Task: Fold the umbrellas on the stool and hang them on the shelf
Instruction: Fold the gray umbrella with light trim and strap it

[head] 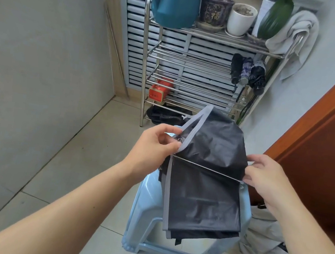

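Observation:
A black umbrella [207, 174] with a grey edge band lies collapsed and loosely spread above the light blue plastic stool [145, 205]. My left hand [153, 148] pinches the grey-trimmed fabric edge on its left side. My right hand [266, 176] pinches the fabric and the end of a thin metal rib on its right side. The rib runs across the cloth between both hands. The steel shelf [193, 55] stands behind against the louvred wall. Three folded umbrellas [248, 73] hang at its right end under the top tier.
A teal watering can [174, 0], two pots [228, 13] and a grey towel [295, 41] sit on the shelf top. A red tin [159, 89] lies on a lower tier, a dark bag [166, 115] underneath. Wooden door [327, 137] at right; light cloth [264, 242] on the floor.

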Motion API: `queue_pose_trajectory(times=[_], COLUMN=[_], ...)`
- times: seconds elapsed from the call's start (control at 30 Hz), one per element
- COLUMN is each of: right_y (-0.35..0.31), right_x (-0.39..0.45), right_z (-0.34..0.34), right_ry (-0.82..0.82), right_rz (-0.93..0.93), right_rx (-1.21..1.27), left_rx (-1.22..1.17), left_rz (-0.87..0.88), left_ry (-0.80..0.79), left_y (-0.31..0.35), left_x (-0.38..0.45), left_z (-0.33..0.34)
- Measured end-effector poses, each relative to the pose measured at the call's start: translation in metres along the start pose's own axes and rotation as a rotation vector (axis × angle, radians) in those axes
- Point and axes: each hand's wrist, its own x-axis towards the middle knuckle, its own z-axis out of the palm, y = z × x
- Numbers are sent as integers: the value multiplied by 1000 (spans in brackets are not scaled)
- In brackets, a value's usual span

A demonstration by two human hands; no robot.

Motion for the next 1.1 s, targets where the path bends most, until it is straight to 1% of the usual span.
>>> queue_pose_trajectory(times=[0.1,0.3,0.4,0.5,0.63,0.7,0.77,0.87,0.93,1.0,1.1], right_y=[-3,-10,-12,-11,-7,-4,-6,-7,-8,-7,-8], right_x=[-3,-8,-8,-8,-7,-6,-7,-5,-5,-5,-6], right_z=[-3,-7,-8,-11,-12,-11,-11,-10,-9,-10,-14], right_ry=[-54,-93,-109,-99,-149,-140,-130,-98,-71,-90,-108], right_rz=[-36,-87,-112,-128,-169,-205,-241,-230,-249,-279,-380], right_rx=[85,366,482,552,564,571,578,575,472,377,433], left_rx=[52,65,7,-38,-142,-200,-170,-75,-50,-40,28], left_rz=[47,90,81,32,-95,-147,-117,-25,3,-33,-122], left_ry=[12,41,69,108,148,162,150,101,60,28,21], left_y=[-1,-2,1,1,-3,-6,-8,-2,3,4,2], left_x=[1,0,0,2,4,3,1,-5,-9,-11,-11], left_z=[1,-2,-3,-5,-4,-2,-1,0,-1,-2,-3])
